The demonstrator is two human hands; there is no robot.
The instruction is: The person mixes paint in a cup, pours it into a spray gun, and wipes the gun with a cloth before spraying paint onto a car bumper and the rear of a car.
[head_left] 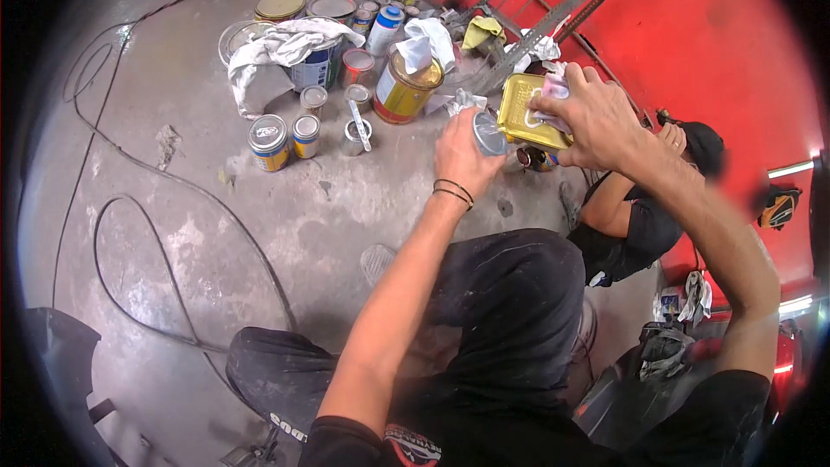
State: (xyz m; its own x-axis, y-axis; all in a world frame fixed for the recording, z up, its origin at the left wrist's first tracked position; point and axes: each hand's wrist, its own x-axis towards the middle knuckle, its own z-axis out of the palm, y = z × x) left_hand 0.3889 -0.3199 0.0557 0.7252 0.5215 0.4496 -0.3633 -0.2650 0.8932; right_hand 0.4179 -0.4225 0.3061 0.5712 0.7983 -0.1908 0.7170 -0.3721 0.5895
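Seemingly "REYNALDO" on black shirt (501,437); white letters (288,426), perhaps "DOS", on dark clothing; can labels (274,158) illegible.

The person wears a black short-sleeved cloth shirt (536,443) with a red and white printed emblem (413,447) on the chest, two thin dark cord bracelets (454,194) on the left wrist, and black cloth trousers (519,311), which have pale dusty marks.

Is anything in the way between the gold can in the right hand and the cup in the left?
Nothing visible. The right hand holds the gold can right beside the cup in the left hand. Whether they touch is unclear.
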